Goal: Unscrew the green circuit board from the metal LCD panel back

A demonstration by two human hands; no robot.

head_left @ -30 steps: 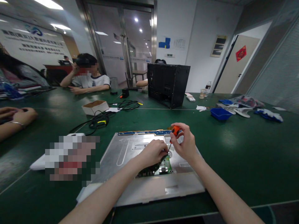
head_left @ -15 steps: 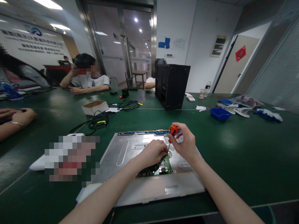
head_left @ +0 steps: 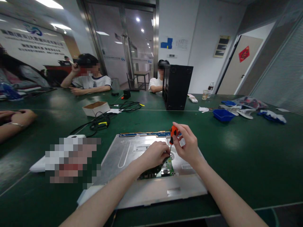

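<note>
One orange screwdriver (head_left: 173, 131), tip down at the green board (head_left: 169, 164) on the near metal panel (head_left: 153, 191), sits clamped in fingers of the right hand (head_left: 188, 145); those of the left hand (head_left: 155, 154) bunch alongside, hold unclear.

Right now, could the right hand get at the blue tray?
Probably not freely: the right hand holds the orange screwdriver, pointing down at the green board, and the blue tray sits farther across the table.

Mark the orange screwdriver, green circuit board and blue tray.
Orange screwdriver (head_left: 172, 134): head view, on its handle.
Green circuit board (head_left: 169, 165): head view, on its uncovered part.
Blue tray (head_left: 222, 118): head view, on its near wall.
</note>
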